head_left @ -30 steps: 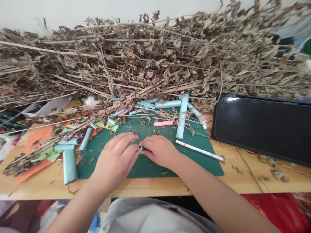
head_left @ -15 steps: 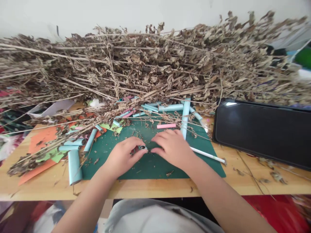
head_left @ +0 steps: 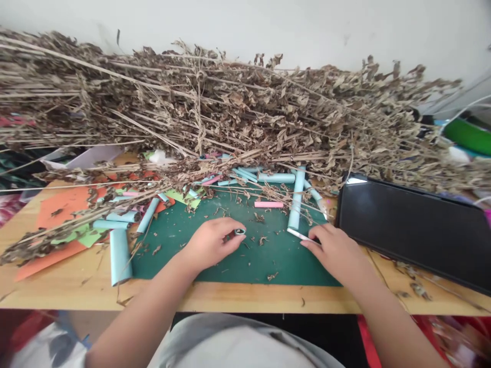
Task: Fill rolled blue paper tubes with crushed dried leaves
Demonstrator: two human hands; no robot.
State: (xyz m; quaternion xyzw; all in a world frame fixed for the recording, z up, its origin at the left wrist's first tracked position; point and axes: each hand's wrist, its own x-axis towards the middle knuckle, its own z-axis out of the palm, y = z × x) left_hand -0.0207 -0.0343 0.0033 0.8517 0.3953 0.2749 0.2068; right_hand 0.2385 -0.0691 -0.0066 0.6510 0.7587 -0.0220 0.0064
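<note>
My left hand (head_left: 210, 243) rests on the green cutting mat (head_left: 238, 255), its fingertips pinched on a small rolled paper coil (head_left: 240, 231). Over at the mat's right edge, my right hand (head_left: 334, 251) lies with its fingers on a thin white stick (head_left: 300, 234); most of the stick is hidden under the hand. A short pink paper tube (head_left: 268, 204) lies on the mat beyond both hands, beside an upright-lying light blue paper tube (head_left: 296, 205).
A large heap of dried leafy stalks (head_left: 230, 112) fills the back of the wooden table (head_left: 245, 299). Several blue paper tubes (head_left: 119, 248) and orange and green paper sheets (head_left: 57, 214) lie at the left. A black tray (head_left: 414, 225) sits at the right.
My right hand has left the coil and moved right to the white stick. My left hand keeps the coil. The camera has tilted up a little.
</note>
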